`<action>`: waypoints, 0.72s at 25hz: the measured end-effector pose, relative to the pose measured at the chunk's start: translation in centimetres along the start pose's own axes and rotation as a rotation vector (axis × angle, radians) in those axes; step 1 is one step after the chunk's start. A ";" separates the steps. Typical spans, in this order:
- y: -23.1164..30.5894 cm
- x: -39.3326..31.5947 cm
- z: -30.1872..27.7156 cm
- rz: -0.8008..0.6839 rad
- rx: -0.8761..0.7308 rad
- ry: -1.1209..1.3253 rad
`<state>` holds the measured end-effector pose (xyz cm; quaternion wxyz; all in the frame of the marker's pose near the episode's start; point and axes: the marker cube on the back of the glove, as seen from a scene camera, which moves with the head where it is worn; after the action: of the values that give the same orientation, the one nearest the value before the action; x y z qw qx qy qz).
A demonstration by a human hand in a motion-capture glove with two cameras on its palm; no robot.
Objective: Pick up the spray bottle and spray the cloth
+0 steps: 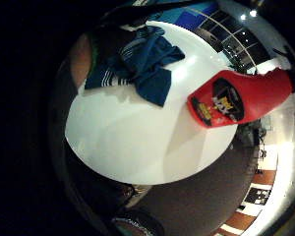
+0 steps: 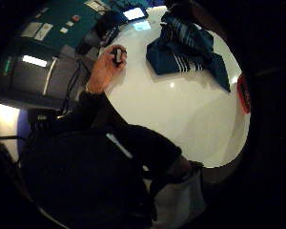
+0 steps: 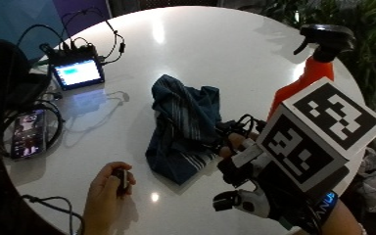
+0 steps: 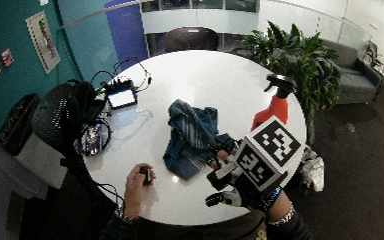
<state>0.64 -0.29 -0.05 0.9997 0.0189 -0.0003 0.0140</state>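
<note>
The black-gloved right hand [image 3: 243, 169] is hovering above the round white table [image 3: 194, 44], palm down, fingers relaxed and holding nothing. It is hanging beside the crumpled blue striped cloth [image 3: 183, 127], near the upright red plastic spray bottle [image 3: 315, 66].

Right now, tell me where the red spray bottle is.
In the outside view, the red plastic spray bottle with a black trigger head stands upright near the round white table's edge, beside the crumpled blue striped cloth.
</note>
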 end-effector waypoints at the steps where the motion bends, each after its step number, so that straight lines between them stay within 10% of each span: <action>1: -0.1 0.1 -0.1 0.006 0.014 0.001; 18: -3.0 9.9 -3.4 0.561 0.418 -0.008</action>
<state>10.65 -2.92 -3.51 0.9314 0.2225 -0.0064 0.2880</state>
